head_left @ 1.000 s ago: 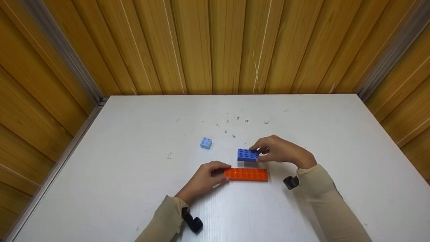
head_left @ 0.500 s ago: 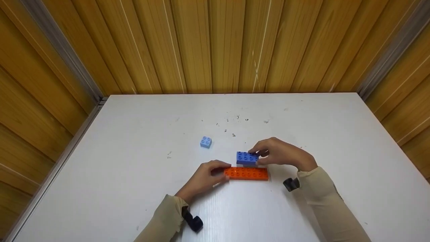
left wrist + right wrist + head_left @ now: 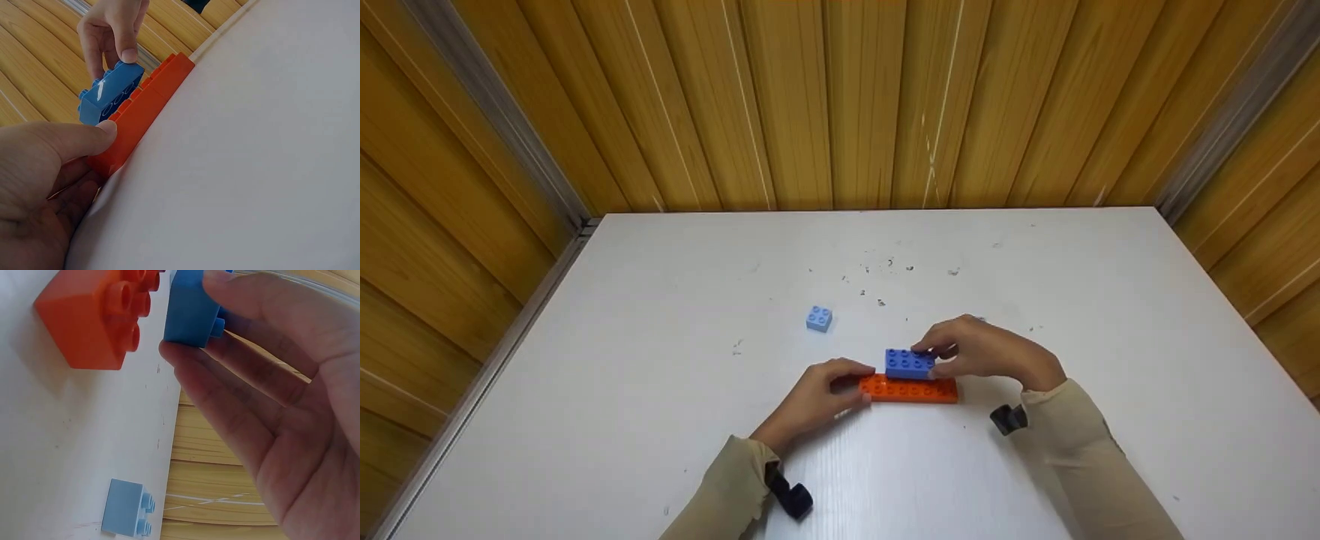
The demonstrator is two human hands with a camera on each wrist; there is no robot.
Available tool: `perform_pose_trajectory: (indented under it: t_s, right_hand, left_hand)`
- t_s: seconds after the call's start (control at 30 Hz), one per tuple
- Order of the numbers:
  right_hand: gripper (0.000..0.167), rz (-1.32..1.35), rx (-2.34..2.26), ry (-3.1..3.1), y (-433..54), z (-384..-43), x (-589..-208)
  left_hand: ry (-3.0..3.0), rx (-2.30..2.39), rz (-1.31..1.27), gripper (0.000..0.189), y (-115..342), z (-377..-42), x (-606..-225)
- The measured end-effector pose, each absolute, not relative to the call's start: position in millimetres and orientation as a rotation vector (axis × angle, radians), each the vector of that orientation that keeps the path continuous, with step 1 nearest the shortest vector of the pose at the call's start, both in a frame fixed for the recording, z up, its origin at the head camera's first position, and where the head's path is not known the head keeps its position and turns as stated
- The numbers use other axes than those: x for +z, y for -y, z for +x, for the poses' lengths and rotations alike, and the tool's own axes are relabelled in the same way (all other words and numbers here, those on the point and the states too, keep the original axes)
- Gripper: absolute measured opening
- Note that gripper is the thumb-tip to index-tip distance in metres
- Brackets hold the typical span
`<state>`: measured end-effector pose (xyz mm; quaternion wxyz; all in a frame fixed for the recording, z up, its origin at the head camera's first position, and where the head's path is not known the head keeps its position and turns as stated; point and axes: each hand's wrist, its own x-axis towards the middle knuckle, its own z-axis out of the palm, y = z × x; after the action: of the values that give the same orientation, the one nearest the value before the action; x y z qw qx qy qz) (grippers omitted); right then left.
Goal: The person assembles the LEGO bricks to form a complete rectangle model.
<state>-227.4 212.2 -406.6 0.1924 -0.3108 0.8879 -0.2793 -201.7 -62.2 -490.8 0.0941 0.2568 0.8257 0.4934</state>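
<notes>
A long orange toy brick (image 3: 911,391) lies flat on the white table. My left hand (image 3: 823,394) grips its left end between thumb and fingers; the thumb lies along its side in the left wrist view. My right hand (image 3: 986,352) pinches a blue toy brick (image 3: 909,364) by its right end. This blue brick hangs studs up just over the orange one, overlapping its back edge in the head view. From the left wrist, the hollow underside of the blue brick (image 3: 109,95) shows above the orange studs. The right wrist view shows a gap between the two bricks.
A small light blue brick (image 3: 819,319) stands on the table (image 3: 675,322) beyond the left hand. Ribbed wood-look panels (image 3: 862,105) rise behind the table and at both sides. Black straps with small devices (image 3: 789,491) sit at both wrists.
The right hand has brought the blue brick toward the person, from behind the orange brick to over its back edge. The left hand and the orange brick stay in place.
</notes>
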Motion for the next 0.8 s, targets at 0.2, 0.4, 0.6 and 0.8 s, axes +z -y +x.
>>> perform_pose_trajectory:
  t_s: [0.2,0.4,0.6,0.8]
  right_hand:
    - [0.035,-0.869,-0.782,-2.480,-211.5,-224.6,-407.4]
    - [0.035,-0.877,-0.792,-2.467,-211.1,-222.9,-408.7]
    - [0.036,-0.852,-0.805,-2.456,-210.8,-220.7,-410.8]
    - [0.036,-0.859,-0.805,-2.453,-210.5,-218.4,-411.3]
  left_hand:
    - [-2.460,1.455,0.775,0.036,62.6,-200.4,-488.5]
    - [-2.465,1.458,0.784,0.036,62.5,-201.1,-489.2]
    - [-2.459,1.451,0.781,0.035,62.5,-201.7,-489.8]
    - [-2.465,1.445,0.776,0.035,62.0,-202.1,-489.7]
